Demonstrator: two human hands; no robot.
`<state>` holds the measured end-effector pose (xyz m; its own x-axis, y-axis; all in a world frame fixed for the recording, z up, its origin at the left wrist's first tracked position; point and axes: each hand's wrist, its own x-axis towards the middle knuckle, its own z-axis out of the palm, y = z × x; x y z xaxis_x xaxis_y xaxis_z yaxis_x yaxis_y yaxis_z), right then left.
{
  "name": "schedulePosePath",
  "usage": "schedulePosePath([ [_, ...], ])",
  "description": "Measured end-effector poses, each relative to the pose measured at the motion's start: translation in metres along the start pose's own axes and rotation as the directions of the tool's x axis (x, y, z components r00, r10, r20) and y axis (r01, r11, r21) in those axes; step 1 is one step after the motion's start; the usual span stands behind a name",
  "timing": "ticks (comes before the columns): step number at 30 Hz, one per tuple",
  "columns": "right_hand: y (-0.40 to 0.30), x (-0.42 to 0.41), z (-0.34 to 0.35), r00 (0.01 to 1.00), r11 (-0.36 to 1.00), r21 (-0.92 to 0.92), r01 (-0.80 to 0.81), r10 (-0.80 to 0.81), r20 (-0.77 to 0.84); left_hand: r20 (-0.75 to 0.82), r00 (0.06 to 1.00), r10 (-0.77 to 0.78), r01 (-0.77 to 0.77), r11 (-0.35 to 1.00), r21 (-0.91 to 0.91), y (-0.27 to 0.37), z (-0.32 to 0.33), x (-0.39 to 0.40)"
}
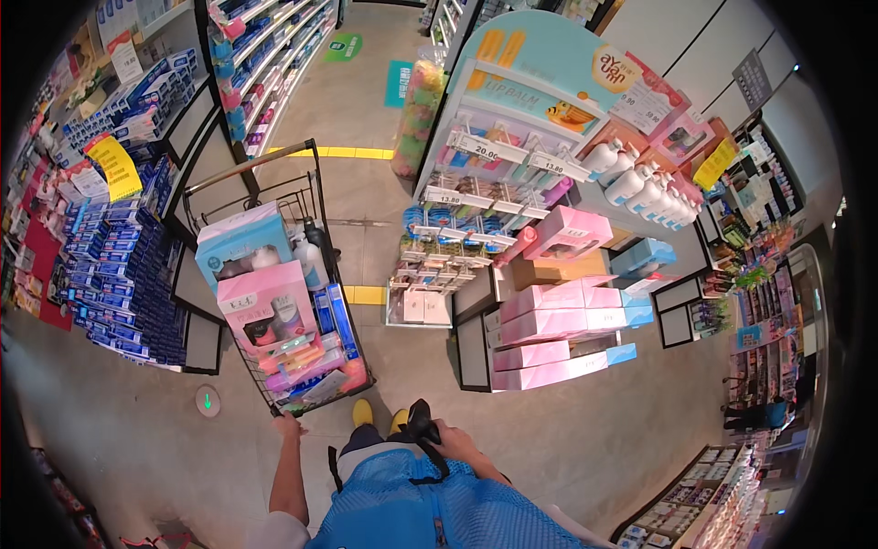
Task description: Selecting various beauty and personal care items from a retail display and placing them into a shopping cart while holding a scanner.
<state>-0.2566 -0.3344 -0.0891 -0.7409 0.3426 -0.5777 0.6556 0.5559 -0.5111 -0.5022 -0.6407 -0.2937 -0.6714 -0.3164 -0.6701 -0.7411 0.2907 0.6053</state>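
My left hand grips the near corner of a black wire shopping cart. Inside the cart, a pink gift box with a clear window leans against a blue gift box. White and black pump bottles stand beside them. Blue toothpaste boxes line the cart's right side, and several colourful packs lie at the near end. My right hand is closed around a black handheld object in front of my waist; its exact kind is unclear.
Stacked toothpaste boxes fill a display on the left. A lip balm rack stands right of the cart, with pink gift boxes and white pump bottles beyond. Shelves flank an aisle ahead. Far right, a person is visible.
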Motion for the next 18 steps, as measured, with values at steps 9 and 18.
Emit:
schedulePosePath([
  [9, -0.018, 0.0, 0.008, 0.999, 1.0, 0.013, -0.018, 0.019, -0.042, 0.094, 0.994, 0.046, -0.047, 0.999, 0.001, -0.016, -0.005, 0.027],
  [18, -0.004, -0.013, 0.009, 0.981, 0.99, 0.079, -0.115, 0.125, -0.148, 0.128, 0.992, 0.01, -0.013, 1.0, 0.023, -0.02, -0.011, 0.017],
])
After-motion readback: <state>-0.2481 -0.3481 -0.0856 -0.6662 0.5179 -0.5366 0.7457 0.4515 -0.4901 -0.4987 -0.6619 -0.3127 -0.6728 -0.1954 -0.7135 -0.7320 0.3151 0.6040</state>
